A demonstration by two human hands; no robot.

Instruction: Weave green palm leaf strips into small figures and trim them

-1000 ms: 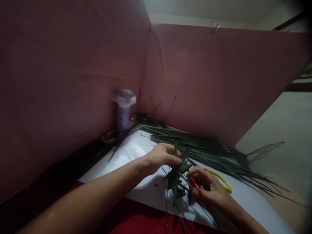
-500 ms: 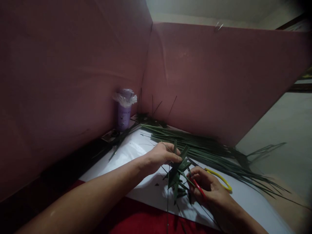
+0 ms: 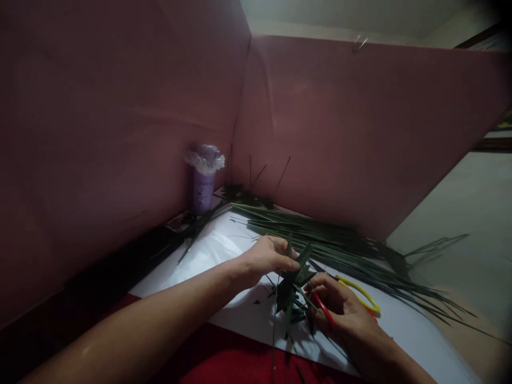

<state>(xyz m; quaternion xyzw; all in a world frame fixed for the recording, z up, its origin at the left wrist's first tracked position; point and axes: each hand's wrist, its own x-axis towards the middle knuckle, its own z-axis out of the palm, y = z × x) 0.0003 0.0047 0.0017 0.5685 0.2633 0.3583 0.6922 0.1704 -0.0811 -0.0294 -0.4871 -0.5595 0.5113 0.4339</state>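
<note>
the left hand (image 3: 272, 258) pinched the top of a green leaf piece (image 3: 285, 294) between thumb and fingers, over a white sheet (image 3: 192, 266). close by, the right hand (image 3: 347, 309) was closed around a red-handled tool (image 3: 325, 310); whether that tool touched the leaf could not be told. a yellow handle (image 3: 365, 293) lay just beyond, near long green strips (image 3: 308, 234), and a purple cup (image 3: 203, 192) stood farther back.

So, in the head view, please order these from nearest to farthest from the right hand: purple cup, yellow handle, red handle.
1. Red handle: held in the right hand.
2. Yellow handle: just behind the hand, toward the right.
3. Purple cup: far left, near the back corner.
</note>
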